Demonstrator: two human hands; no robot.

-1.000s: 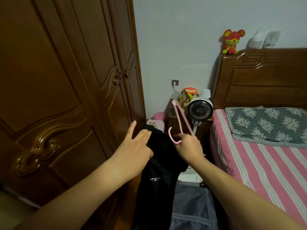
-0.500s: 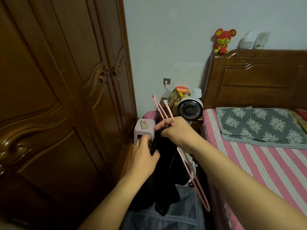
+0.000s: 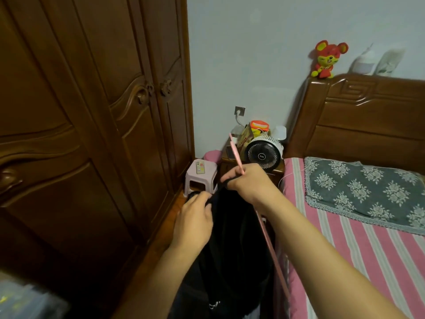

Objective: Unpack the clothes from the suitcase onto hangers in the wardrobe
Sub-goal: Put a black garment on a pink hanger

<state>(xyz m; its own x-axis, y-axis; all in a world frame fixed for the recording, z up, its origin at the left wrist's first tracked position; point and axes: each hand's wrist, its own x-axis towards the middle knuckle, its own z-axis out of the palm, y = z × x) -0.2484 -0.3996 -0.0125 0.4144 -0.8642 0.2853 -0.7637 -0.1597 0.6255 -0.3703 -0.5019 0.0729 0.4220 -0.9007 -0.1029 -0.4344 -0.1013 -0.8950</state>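
Observation:
A black garment (image 3: 232,245) hangs in front of me between both hands. My left hand (image 3: 195,222) grips its upper left edge. My right hand (image 3: 249,181) holds the garment's top edge together with a pink hanger (image 3: 269,245); one thin pink bar sticks up past my fingers, another runs down along the garment's right side. The brown wooden wardrobe (image 3: 92,134) fills the left, its carved doors closed. The suitcase is hidden below the garment.
A pink stool (image 3: 202,174) with a phone on it stands in the corner by the wardrobe. A bedside cabinet with a small white fan (image 3: 263,154) sits behind my hands. The bed (image 3: 358,240) with striped sheet and grey pillow lies to the right.
Both hands and the garment have lowered and drawn closer. My left hand went from open fingers to gripping the garment's edge. The hanger swung so its long bar points down.

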